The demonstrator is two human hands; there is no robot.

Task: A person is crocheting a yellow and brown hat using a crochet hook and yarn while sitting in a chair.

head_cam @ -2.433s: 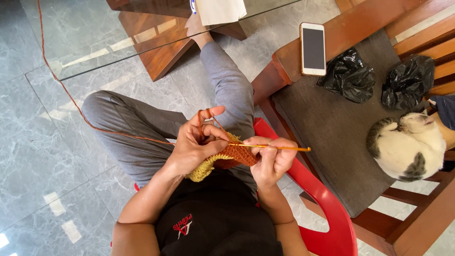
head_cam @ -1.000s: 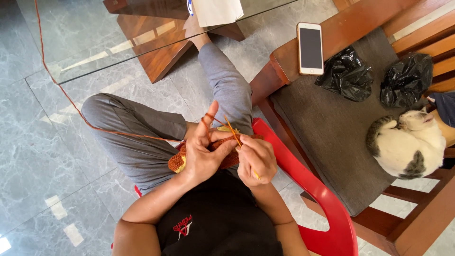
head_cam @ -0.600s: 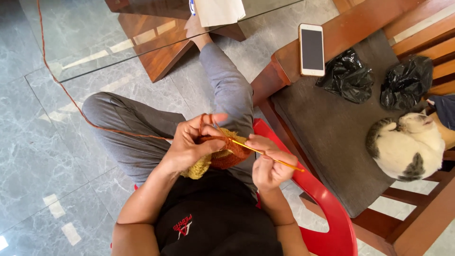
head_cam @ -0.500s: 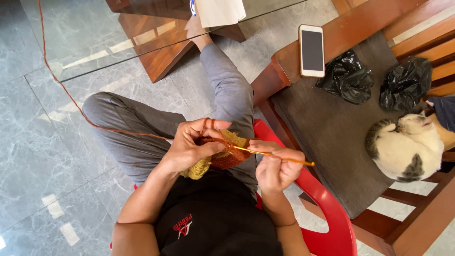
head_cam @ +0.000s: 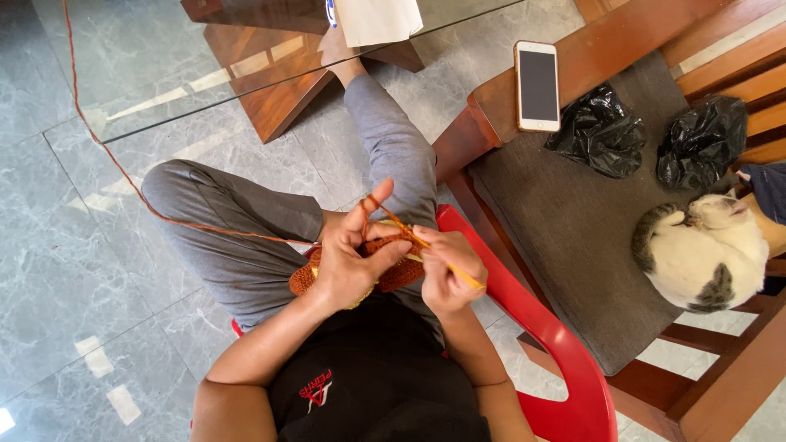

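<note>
Orange yarn strand (head_cam: 123,173) runs from upper left down to lap. Left hand (head_cam: 350,266) at centre grips orange crochet piece (head_cam: 393,274), index finger raised with yarn over it. Right hand (head_cam: 444,270) closed around yellow hook (head_cam: 458,274). Phone (head_cam: 538,85), two black bags (head_cam: 602,131), cat (head_cam: 704,254) at right on bench.

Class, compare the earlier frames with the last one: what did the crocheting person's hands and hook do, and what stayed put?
The right hand drew in toward the left hand, so the yellow hook, earlier sticking out to the right, now angles into the orange crochet piece. The left forefinger lifted, yarn strand over it. Both hands kept their hold. Phone, black bags and cat stayed put.
</note>
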